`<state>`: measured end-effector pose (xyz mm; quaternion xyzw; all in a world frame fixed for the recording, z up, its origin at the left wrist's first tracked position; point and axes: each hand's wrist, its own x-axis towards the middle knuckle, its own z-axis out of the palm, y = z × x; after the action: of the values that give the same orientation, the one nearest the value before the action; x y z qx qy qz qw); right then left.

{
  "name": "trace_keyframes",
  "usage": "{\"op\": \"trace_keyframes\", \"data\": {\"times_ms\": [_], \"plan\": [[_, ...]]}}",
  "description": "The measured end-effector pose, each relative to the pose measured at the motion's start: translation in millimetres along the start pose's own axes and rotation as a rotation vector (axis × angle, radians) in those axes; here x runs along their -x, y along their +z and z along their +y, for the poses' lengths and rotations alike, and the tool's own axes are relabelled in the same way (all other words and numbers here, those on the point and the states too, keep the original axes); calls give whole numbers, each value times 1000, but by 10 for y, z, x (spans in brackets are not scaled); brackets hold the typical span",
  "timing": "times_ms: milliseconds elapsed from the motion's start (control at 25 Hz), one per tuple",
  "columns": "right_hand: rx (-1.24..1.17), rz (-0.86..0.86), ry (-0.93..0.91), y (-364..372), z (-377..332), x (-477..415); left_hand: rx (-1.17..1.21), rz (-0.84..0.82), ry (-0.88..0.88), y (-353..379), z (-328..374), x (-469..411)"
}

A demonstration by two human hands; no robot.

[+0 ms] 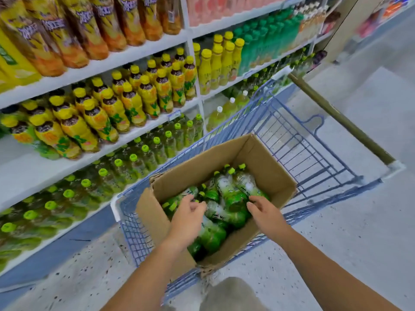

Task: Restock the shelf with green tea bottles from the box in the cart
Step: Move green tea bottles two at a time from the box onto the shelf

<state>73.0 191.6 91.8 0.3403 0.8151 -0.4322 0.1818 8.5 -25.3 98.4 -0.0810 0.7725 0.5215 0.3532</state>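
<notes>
We log the setting as a retail shop, drinks aisle. Evidence: white tiered shelving packed w/ rows of identical yellow-cap bottles and green-cap bottles; price tag on a shelf edge; blue wire cart on speckled floor.

Yellow-capped bottles stand in rows above speckled floor.

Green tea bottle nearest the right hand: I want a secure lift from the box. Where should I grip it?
Wrap its mid-body from above. The bottle lies atop the other bottles, cap pointing away, upper side exposed; neighbours crowd its flanks.
</notes>
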Motion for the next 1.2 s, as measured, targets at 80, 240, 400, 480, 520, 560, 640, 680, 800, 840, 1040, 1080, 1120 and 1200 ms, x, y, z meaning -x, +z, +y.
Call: {"op": "trace_keyframes", "data": {"times_ms": [80, 240, 400, 480, 520, 560, 640, 680, 800, 840, 1040, 1080, 1120, 1200], "plan": [[59, -25, 6, -194, 81, -279, -12, 2, -38, 246, 10, -240], [148, -54, -2, -342, 240, -884, -34, -34, -131, 666, -31, -847], [249, -93, -28, -261, 482, -1470, -61, -77, -217, 997, -131, -1478], [345, -91, -71, -228, 582, -1751, -92, -75, -256, 1137, -208, -1802], [408, -97, -88, -203, 637, -1899, -98, -69, -278, 1200, -280, -1958], [475, -107, -85, -191, 676, -2030, -99, -79, -311, 1252, -307, -2069], [588, -164, -17, -165, 760, -2265, -86, -118, -386, 1355, -419, -2280], [619, -204, 37, -149, 795, -2361, -64, -136, -423, 1397, -454, -2349], [668, -285, 132, -82, 905, -2583, 72, -138, -510, 1521, -506, -2549], [680, -289, 131, -55, 938, -2628, 151, -108, -525, 1545, -526, -2615], [725, -281, 88, 66, 1066, -2770, 451, -64, -566, 1584, -508, -2732], [727, -274, 81, 73, 1071, -2792, 429, -67, -553, 1581, -510, -2736], [723, -265, 73, 74, 1076, -2813, 404, -68, -541, 1578, -492, -2718], [691, -253, 60, 71, 1095, -2850, 376, -94, -517, 1563, -499, -2709]]}}
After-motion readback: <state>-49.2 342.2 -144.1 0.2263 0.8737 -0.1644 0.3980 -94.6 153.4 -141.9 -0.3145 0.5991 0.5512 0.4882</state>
